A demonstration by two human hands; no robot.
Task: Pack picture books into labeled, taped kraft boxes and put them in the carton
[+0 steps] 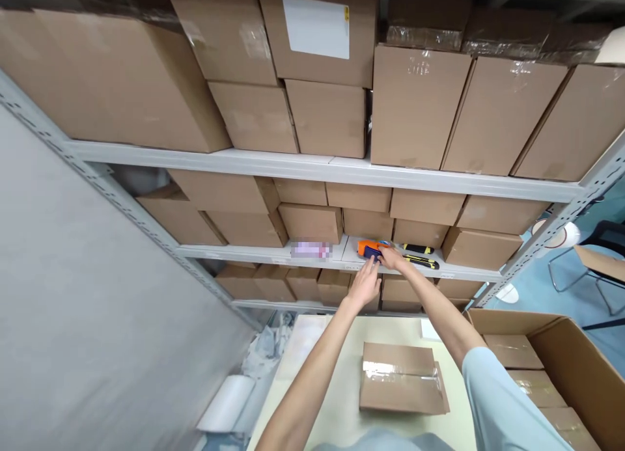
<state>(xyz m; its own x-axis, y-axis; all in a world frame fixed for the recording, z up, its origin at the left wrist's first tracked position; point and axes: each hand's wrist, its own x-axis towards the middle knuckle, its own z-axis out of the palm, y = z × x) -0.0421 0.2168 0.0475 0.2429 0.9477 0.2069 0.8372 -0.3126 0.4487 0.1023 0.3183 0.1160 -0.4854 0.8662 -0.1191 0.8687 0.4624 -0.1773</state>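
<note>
An orange and dark-blue tool (367,248), shaped like a tape dispenser, lies on the middle shelf. My right hand (390,257) reaches in from the right with its fingers closed on the tool's right end. Just below it, my left hand (365,284) has its fingers stretched out, their tips at or very near the blue part; contact is hard to tell. Two black-and-yellow utility knives, an upper one (418,248) and a lower one (422,262), lie right of my right hand. Below my arms, a taped cardboard box (398,378) rests on the pale table (336,399).
Cardboard boxes (420,106) fill the metal shelves above and below. A blurred pinkish item (311,250) lies left on the same shelf. At the right stands a large open carton (581,366) holding several smaller boxes. A white roll (227,402) is left of the table; a chair (603,256) stands far right.
</note>
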